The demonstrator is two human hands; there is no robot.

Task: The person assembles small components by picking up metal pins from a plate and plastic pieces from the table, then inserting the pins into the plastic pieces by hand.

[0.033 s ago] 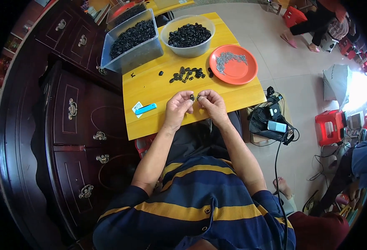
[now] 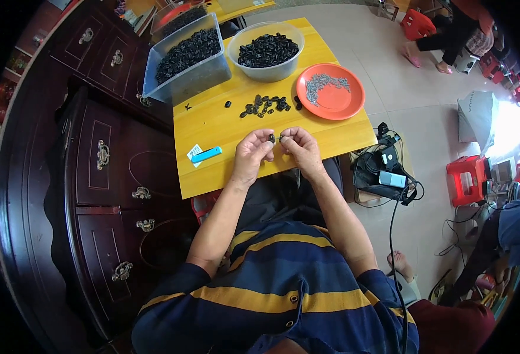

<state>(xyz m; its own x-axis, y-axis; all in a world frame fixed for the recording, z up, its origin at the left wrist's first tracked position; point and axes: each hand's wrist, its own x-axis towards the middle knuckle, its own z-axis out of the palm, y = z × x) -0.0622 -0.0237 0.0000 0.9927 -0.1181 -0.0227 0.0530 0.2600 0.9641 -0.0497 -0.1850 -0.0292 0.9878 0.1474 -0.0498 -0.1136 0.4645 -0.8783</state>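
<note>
While both forearms come up from the lower edge of the head view, the left hand [image 2: 253, 152] and right hand [image 2: 300, 150] meet over the near edge of the yellow wooden tabletop [image 2: 213, 127], fingertips almost touching. Left hand: fingers curled in, thumb and forefinger pinched on a small black oval bead-like piece [image 2: 271, 138]. Right hand: fingers likewise curled, pinching something tiny and pale at the tips; too small to identify.

Just beyond the hands, a loose scatter of the same small black pieces [image 2: 266, 106] lies on the wood. Farther out, a clear round plastic bowl [image 2: 266, 50] heaped with black pieces; beyond the left hand, a clear rectangular plastic bin [image 2: 186, 62] also filled with them. Beyond the right hand, a flat orange plastic plate [image 2: 331, 91] carries a pile of fine grey metal bits, individual shapes not resolvable. Near the left hand's outer side, a light blue oblong object [image 2: 205, 154] rests against a small white card.

Table's far end cut off by the frame rim. Dark carved wooden cabinet [image 2: 100, 159] stands past the left hand; a tangle of black cables and a device [image 2: 387, 171] sits on the floor past the right.
</note>
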